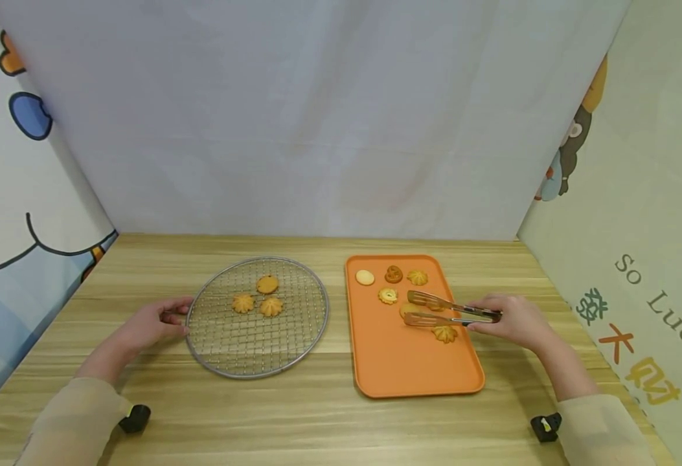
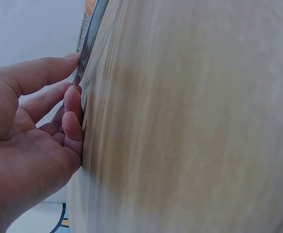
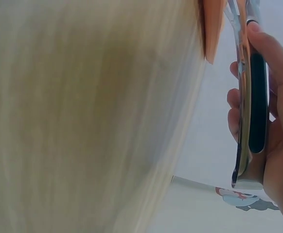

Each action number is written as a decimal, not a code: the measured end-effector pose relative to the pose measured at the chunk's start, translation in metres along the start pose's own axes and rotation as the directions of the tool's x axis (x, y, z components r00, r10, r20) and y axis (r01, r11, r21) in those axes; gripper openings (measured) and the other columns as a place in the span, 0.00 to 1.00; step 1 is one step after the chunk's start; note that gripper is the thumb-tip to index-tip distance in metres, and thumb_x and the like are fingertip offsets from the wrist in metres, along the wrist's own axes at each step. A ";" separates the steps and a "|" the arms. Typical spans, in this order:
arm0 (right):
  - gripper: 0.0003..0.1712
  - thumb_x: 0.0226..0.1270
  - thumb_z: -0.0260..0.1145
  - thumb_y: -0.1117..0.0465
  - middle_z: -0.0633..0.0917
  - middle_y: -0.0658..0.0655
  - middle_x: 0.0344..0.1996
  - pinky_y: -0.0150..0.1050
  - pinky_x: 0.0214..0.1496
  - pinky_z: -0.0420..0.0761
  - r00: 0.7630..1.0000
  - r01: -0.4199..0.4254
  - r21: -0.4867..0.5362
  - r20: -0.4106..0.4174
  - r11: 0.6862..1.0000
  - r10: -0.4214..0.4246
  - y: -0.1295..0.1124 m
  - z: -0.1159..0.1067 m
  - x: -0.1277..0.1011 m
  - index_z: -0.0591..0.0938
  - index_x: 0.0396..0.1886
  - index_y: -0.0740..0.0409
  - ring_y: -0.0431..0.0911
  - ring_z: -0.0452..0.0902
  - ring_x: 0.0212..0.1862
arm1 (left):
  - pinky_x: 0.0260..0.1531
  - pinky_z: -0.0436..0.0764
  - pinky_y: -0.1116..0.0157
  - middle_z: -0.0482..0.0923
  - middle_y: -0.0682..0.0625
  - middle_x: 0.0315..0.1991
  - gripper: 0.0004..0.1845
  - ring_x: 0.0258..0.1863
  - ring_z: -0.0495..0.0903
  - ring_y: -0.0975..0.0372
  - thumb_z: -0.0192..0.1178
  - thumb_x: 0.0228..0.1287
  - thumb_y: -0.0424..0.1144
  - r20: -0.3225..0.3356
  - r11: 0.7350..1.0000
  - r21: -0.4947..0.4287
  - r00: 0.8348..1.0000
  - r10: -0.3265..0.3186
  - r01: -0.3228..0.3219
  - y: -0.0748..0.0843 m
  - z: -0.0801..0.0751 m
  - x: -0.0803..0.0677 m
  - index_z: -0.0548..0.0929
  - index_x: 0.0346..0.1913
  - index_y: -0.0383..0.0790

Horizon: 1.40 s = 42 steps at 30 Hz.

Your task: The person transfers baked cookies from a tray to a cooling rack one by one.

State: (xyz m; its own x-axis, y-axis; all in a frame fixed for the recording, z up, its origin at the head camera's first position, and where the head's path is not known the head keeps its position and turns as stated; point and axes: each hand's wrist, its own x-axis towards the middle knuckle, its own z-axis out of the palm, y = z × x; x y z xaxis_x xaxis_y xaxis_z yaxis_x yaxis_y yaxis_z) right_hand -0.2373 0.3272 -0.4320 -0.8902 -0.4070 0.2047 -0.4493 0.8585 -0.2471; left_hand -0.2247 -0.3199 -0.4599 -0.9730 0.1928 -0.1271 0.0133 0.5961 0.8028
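- Tongs [image 1: 448, 310] were in my right hand [image 1: 512, 321], fingers curled round the handles; their slotted blades stood a little apart over the orange tray [image 1: 399, 362].
- The blade tips lay on either side of one biscuit [image 1: 409, 310] near the tray's middle; I could not tell whether they touched it.
- Another biscuit [image 1: 445, 334] lay just beside the lower blade, and four more sat along the tray's far end.
- From the right wrist I saw the tongs' handle [image 3: 251, 97] held upright against my palm, with the tray's corner [image 3: 210, 34] next to it.
- My left hand [image 1: 154, 323] held the near-left rim of the round wire rack [image 1: 224, 349]; its grip was a pinch, thumb above and fingers [image 2: 71, 124] curled below the edge [image 2: 85, 46].
- Three biscuits [image 1: 258, 296] sat close together on the rack's far half.
- Rack and tray lay side by side on the wooden worktop [image 1: 317, 414], the rack to the left, not touching.
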 end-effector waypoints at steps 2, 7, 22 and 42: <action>0.24 0.49 0.74 0.47 0.86 0.52 0.37 0.31 0.22 0.67 1.000 0.007 0.006 -0.001 1.000 -0.007 0.000 0.001 0.000 0.86 0.45 0.53 0.33 0.69 0.23 | 0.36 0.73 0.72 0.68 0.32 0.56 0.36 0.43 0.70 0.59 0.65 0.57 0.33 0.000 1.000 0.005 1.000 0.002 -0.002 0.001 0.000 0.000 0.62 0.66 0.24; 0.23 0.49 0.75 0.49 0.86 0.52 0.35 0.31 0.22 0.67 0.999 0.037 0.019 -0.020 0.999 -0.037 0.001 0.003 0.001 0.87 0.44 0.55 0.32 0.68 0.22 | 0.36 0.73 0.71 0.68 0.32 0.56 0.36 0.43 0.70 0.59 0.65 0.57 0.34 0.001 1.000 0.009 1.000 0.004 -0.004 0.001 0.000 -0.001 0.63 0.66 0.25; 0.23 0.51 0.74 0.49 0.86 0.54 0.37 0.31 0.24 0.69 0.999 0.034 0.021 -0.009 0.999 -0.034 0.002 0.004 0.001 0.87 0.44 0.57 0.33 0.70 0.24 | 0.36 0.73 0.71 0.68 0.32 0.57 0.37 0.42 0.70 0.60 0.65 0.57 0.34 0.002 1.000 0.008 1.000 0.001 -0.001 0.000 -0.001 0.000 0.63 0.66 0.25; 0.23 0.53 0.73 0.50 0.86 0.56 0.37 0.31 0.23 0.70 1.000 0.031 0.095 -0.004 0.995 -0.030 -0.005 -0.004 0.005 0.86 0.45 0.59 0.32 0.70 0.23 | 0.36 0.73 0.72 0.68 0.33 0.57 0.37 0.42 0.69 0.61 0.65 0.58 0.35 0.005 1.000 0.002 1.000 -0.008 0.008 -0.001 -0.001 0.000 0.62 0.67 0.24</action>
State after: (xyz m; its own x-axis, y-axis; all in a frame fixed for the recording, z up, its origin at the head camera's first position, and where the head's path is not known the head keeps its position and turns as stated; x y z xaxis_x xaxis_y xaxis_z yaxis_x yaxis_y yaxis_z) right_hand -0.2395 0.3220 -0.4257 -0.8758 -0.4317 0.2160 -0.4816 0.8121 -0.3295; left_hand -0.2251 -0.3214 -0.4603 -0.9718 0.1920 -0.1368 0.0056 0.5989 0.8008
